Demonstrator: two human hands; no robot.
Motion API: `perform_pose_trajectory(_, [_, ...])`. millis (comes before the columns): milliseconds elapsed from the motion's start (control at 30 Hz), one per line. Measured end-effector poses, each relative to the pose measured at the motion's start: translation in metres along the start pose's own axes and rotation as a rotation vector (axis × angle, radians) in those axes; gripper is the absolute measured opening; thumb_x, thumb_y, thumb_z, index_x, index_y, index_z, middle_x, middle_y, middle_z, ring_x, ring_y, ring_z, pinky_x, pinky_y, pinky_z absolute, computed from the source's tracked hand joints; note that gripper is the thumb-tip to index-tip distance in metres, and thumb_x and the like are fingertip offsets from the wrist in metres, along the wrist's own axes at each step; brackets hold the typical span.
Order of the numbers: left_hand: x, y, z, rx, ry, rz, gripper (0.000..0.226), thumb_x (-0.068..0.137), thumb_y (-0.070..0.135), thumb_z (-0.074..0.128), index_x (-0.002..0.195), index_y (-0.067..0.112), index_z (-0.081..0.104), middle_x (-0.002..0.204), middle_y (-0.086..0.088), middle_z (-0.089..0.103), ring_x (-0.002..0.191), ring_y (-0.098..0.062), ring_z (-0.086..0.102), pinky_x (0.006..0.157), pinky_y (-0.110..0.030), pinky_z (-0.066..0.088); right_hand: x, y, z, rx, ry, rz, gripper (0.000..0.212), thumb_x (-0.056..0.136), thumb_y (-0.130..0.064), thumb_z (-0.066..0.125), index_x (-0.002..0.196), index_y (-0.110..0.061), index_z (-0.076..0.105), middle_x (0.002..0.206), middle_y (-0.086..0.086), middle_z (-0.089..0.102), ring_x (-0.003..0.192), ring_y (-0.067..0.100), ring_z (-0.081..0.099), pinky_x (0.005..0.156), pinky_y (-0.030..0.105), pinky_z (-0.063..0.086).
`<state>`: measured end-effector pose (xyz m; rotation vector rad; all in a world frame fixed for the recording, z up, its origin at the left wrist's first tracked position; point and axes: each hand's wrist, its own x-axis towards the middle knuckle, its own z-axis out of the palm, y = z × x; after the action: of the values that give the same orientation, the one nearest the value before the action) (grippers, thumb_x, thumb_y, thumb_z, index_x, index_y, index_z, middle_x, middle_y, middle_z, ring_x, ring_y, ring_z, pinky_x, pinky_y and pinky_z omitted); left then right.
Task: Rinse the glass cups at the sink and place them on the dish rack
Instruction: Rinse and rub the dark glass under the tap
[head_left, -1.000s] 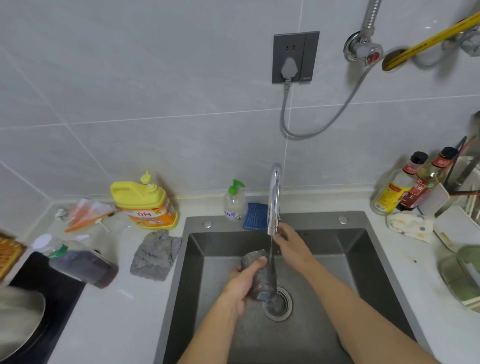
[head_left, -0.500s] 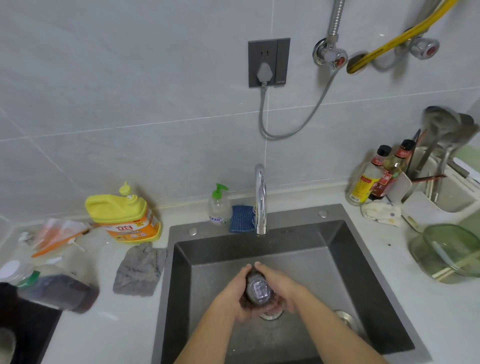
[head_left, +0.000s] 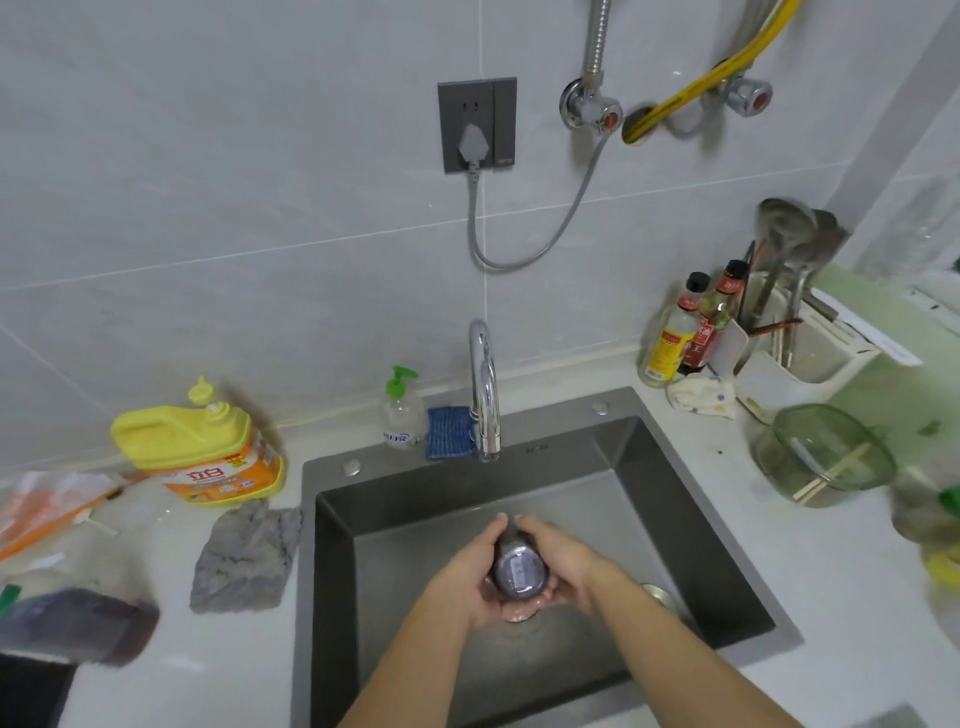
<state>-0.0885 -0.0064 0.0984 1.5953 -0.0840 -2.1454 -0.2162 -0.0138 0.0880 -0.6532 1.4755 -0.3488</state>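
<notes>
A clear glass cup (head_left: 519, 569) sits between both palms over the middle of the dark steel sink (head_left: 691, 519), its base turned toward me with a small label on it. My left hand (head_left: 467, 571) wraps its left side and my right hand (head_left: 563, 564) covers its right side. The chrome faucet (head_left: 484, 389) stands behind the hands; I see no water stream from it. A white rack with utensils (head_left: 810, 343) stands at the right, by the wall.
Left of the sink lie a grey cloth (head_left: 244, 556), a yellow detergent jug (head_left: 200, 452) and a dark bottle (head_left: 78, 626). A soap pump (head_left: 401, 410) and blue sponge (head_left: 449, 432) sit behind the basin. Sauce bottles (head_left: 691, 327) and a green glass bowl (head_left: 823, 454) are on the right counter.
My right hand left the faucet and joined the left around the cup. The water stream has stopped. The cup turned base toward me, and the view shifted right.
</notes>
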Motion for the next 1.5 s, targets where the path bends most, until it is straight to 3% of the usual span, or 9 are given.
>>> perform_pose_trajectory(133, [-0.002,-0.004,0.008,0.186,0.040,0.207,0.057,0.077,0.034,0.090,0.122,0.006,0.068,0.102,-0.018,0.079,0.077,-0.030,0.078,0.063,-0.039,0.064,-0.003,0.012,-0.024,0.082,-0.040,-0.143,0.030,0.103,-0.034,0.048,0.127,-0.024,0.063,0.118,0.008,0.075,0.115,0.028,0.069,0.101,0.046,0.056])
perform_pose_trajectory(400, [-0.008,-0.031,0.068,0.324,0.201,0.656,0.106,0.038,0.002,0.094,0.130,0.008,0.044,0.124,-0.013,0.062,0.111,-0.028,0.065,0.092,-0.043,0.060,-0.052,0.030,-0.075,0.077,-0.017,-0.296,0.034,0.105,-0.011,0.052,0.131,-0.031,0.057,0.116,-0.003,0.074,0.109,0.014,0.068,0.081,0.032,0.056])
perform_pose_trajectory(567, [-0.018,-0.060,0.117,0.461,0.186,0.795,0.098,0.064,-0.020,0.085,0.132,0.024,0.030,0.122,-0.004,0.055,0.100,-0.009,0.058,0.059,-0.014,0.054,-0.066,0.055,-0.124,-0.052,-0.021,-0.539,0.073,0.083,0.002,0.071,0.145,-0.032,0.052,0.126,-0.011,0.071,0.115,0.008,0.067,0.099,0.035,0.058])
perform_pose_trajectory(700, [-0.017,-0.083,0.142,0.556,0.167,0.900,0.103,0.062,-0.013,0.092,0.134,0.030,0.031,0.125,0.005,0.058,0.107,0.002,0.059,0.078,-0.012,0.053,-0.070,0.079,-0.151,-0.057,0.047,-0.699,0.092,0.072,-0.019,0.087,0.148,-0.045,0.044,0.138,-0.015,0.063,0.131,0.013,0.060,0.110,0.054,0.050])
perform_pose_trajectory(833, [-0.014,-0.093,0.161,0.664,0.083,0.973,0.112,0.062,-0.002,0.098,0.143,0.037,0.031,0.132,0.015,0.057,0.115,0.007,0.061,0.097,-0.021,0.055,-0.090,0.088,-0.165,-0.001,0.198,-0.755,0.092,0.069,-0.022,0.090,0.147,-0.037,0.043,0.137,-0.008,0.065,0.127,0.014,0.064,0.107,0.049,0.053])
perform_pose_trajectory(1033, [-0.013,-0.090,0.183,0.762,-0.068,1.009,0.102,0.064,-0.009,0.084,0.144,0.029,0.033,0.130,0.003,0.061,0.115,0.003,0.064,0.091,-0.017,0.055,-0.102,0.092,-0.177,0.035,0.357,-0.777,0.093,0.066,-0.023,0.087,0.147,-0.041,0.045,0.130,-0.015,0.068,0.123,0.011,0.066,0.103,0.047,0.056])
perform_pose_trajectory(1200, [-0.001,-0.091,0.185,0.810,-0.269,0.923,0.090,0.070,-0.025,0.074,0.139,0.021,0.041,0.127,-0.007,0.063,0.102,-0.001,0.069,0.079,-0.015,0.055,-0.116,0.102,-0.170,0.130,0.544,-0.725,0.072,0.080,0.006,0.080,0.132,-0.030,0.047,0.123,-0.012,0.065,0.111,-0.007,0.066,0.088,0.011,0.051])
perform_pose_trajectory(1333, [0.002,-0.101,0.188,0.842,-0.433,0.819,0.085,0.070,-0.021,0.076,0.142,0.012,0.045,0.128,-0.010,0.065,0.102,0.003,0.070,0.081,-0.018,0.056,-0.128,0.128,-0.167,0.175,0.666,-0.625,0.079,0.071,-0.015,0.087,0.136,-0.035,0.046,0.125,-0.013,0.069,0.114,0.004,0.068,0.101,0.034,0.056])
perform_pose_trajectory(1500, [-0.022,-0.136,0.215,0.919,-0.669,0.686,0.086,0.061,-0.017,0.081,0.133,0.017,0.049,0.116,0.001,0.069,0.093,0.007,0.071,0.077,-0.014,0.055,-0.169,0.168,-0.170,0.272,0.886,-0.524,0.077,0.072,-0.011,0.092,0.135,-0.025,0.050,0.124,-0.015,0.068,0.108,-0.009,0.063,0.086,0.013,0.048])
